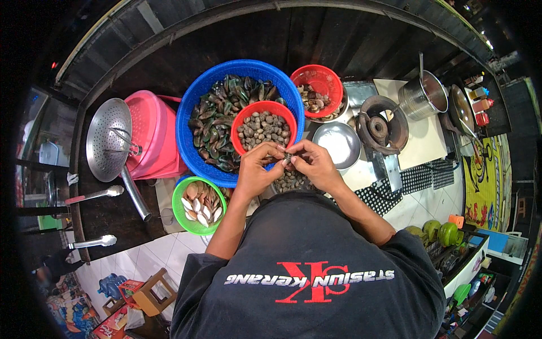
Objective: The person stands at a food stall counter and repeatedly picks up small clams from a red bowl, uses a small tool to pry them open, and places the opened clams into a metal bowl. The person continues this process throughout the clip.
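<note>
This looks like the kitchen of a seafood stall: baskets (182,121) of mussels (214,127) and clams (263,131) share a counter (110,220) with a burner (367,135), a steel pot (419,101), a wok (460,104), a large strainer (104,141) and tongs (97,195), with green gas cylinders (448,234) and a yellow banner (485,183) near the tiled floor (161,246).

Blk short-slv tee (307,237) w/ red & wht print (309,281) across back, hands (258,171) bare.

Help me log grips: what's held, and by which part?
Apparently a small shellfish, pinched between the left hand and right hand; which part is gripped can't be made out.
</note>
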The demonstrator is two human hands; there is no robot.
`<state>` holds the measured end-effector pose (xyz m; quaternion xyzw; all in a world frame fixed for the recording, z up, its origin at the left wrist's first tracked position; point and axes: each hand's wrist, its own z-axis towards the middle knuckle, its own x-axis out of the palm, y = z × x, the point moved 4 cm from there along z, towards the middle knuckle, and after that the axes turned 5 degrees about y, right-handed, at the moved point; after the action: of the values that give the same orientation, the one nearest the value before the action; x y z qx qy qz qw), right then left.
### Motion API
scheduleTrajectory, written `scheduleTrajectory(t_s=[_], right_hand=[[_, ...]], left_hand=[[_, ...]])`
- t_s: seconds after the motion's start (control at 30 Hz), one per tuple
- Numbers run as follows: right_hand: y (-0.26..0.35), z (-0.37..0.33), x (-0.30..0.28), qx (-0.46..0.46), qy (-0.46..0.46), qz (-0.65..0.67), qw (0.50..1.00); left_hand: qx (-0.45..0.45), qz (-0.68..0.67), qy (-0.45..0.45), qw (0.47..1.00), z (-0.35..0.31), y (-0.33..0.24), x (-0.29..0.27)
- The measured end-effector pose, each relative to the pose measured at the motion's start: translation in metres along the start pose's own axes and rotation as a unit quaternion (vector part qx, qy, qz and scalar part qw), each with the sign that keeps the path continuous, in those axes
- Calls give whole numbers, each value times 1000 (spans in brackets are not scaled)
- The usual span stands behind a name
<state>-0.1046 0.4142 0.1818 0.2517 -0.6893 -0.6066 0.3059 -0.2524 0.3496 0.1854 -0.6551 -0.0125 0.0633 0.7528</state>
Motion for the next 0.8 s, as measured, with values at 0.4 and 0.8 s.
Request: scheduleTrajectory(t_s=[0.4, 0.8], right_hand=[[3, 3, 1, -20, -4, -14, 1000], [6, 4, 3, -44, -26, -44, 998]], left_hand=[[37, 26, -17, 999, 0, 1, 2], [47, 40, -64, 996, 0, -7, 4]])
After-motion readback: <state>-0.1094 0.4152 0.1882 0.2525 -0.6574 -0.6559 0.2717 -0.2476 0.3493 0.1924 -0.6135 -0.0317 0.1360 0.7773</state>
